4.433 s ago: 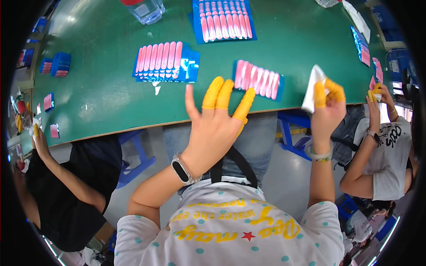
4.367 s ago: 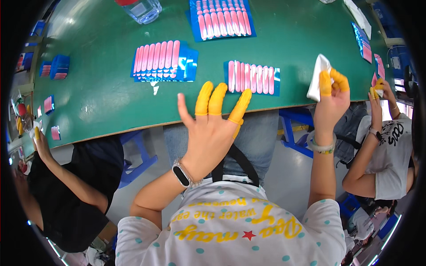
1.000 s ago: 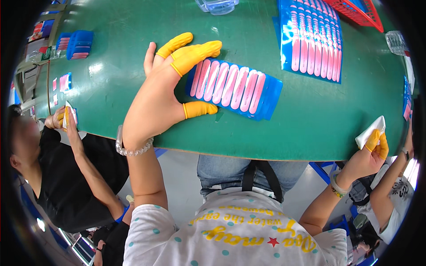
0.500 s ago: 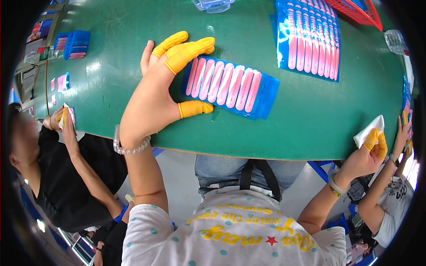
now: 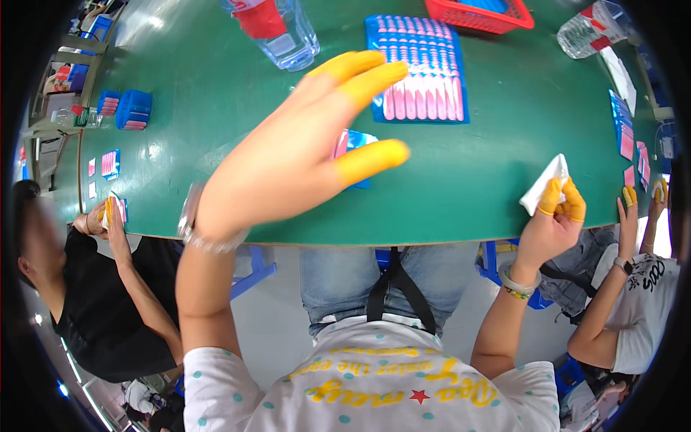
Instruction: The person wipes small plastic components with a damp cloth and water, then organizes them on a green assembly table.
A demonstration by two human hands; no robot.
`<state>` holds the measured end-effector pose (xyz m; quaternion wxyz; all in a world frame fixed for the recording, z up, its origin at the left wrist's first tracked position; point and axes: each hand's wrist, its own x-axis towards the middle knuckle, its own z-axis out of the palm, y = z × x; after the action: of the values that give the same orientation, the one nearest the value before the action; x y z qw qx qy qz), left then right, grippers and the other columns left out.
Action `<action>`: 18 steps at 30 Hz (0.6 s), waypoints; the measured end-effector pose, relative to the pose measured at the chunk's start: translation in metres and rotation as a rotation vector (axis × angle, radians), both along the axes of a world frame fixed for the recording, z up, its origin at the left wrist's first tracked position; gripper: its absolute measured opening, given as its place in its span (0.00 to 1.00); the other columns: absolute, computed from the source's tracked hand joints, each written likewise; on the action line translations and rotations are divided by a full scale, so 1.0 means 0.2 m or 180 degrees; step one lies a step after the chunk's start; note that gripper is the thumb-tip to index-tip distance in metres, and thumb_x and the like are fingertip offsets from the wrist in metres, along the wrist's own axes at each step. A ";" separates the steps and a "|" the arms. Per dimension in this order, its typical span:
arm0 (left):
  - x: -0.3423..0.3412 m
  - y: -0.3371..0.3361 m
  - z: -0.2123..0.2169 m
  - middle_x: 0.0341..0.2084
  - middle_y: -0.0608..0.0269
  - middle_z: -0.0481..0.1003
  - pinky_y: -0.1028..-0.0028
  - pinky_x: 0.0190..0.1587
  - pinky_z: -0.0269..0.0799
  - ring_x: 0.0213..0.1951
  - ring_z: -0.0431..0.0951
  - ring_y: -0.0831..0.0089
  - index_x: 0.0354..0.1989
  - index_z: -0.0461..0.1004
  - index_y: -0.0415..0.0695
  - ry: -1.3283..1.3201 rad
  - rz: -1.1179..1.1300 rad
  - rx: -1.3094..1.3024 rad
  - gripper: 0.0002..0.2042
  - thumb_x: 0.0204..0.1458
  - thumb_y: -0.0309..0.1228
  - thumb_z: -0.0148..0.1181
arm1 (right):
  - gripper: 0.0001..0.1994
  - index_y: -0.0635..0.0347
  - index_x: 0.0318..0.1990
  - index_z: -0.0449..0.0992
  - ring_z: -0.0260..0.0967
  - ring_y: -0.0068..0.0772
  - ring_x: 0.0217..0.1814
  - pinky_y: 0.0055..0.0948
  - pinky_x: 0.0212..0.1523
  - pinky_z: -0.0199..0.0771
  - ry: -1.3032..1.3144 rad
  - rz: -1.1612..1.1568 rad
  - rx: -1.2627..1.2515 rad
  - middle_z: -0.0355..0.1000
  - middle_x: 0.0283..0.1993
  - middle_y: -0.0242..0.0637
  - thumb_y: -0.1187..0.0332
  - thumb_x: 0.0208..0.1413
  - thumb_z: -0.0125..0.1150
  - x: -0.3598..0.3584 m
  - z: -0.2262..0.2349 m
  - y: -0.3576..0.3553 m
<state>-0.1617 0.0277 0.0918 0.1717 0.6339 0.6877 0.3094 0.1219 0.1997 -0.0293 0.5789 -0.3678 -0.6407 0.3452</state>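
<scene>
Your right hand, at the right of the frame by the table's near edge — yellow finger cots pinched on a folded white cloth, held just above the green table.

Your left hand, centre frame — fingers spread, holding nothing, raised and blurred, three fingertips in yellow cots. It hides most of a small blue tray of pink pieces; only the tray's right end shows beside the fingers.

Above that, top centre — a larger blue tray of pink pieces, lying flat. A red basket at the top edge, a clear water bottle to its left, another bottle at upper right.

Left edge — a co-worker in black, hands at the table rim. Right edge — another person in a white shirt, fingertips also in yellow cots.
</scene>
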 end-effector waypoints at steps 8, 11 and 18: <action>-0.06 0.66 -0.22 0.70 0.36 0.50 0.32 0.65 0.45 0.72 0.45 0.37 0.72 0.51 0.39 0.1559 0.0713 -0.0897 0.46 0.57 0.65 0.47 | 0.10 0.65 0.46 0.76 0.67 0.13 0.27 0.15 0.26 0.66 0.0172 0.0143 -0.0167 0.75 0.34 0.32 0.76 0.58 0.66 -0.03 0.01 -0.01; -0.02 0.70 -0.30 0.71 0.37 0.50 0.29 0.64 0.43 0.72 0.45 0.38 0.73 0.50 0.40 0.1606 0.0734 -0.0994 0.48 0.55 0.68 0.46 | 0.10 0.66 0.46 0.77 0.68 0.13 0.28 0.15 0.26 0.66 0.0146 0.0175 -0.0117 0.76 0.34 0.32 0.76 0.57 0.67 -0.01 0.01 -0.01; 0.14 0.69 -0.34 0.70 0.36 0.50 0.31 0.65 0.44 0.72 0.46 0.38 0.73 0.50 0.41 0.1839 0.0701 -0.0954 0.48 0.54 0.69 0.47 | 0.11 0.66 0.45 0.78 0.69 0.14 0.27 0.15 0.26 0.65 0.0093 0.0232 -0.0051 0.77 0.31 0.32 0.75 0.56 0.68 0.02 0.01 -0.02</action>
<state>-0.1335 0.1662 0.0230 0.0267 0.5851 0.8100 0.0292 0.1249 0.1964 -0.0263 0.5723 -0.3436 -0.6424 0.3765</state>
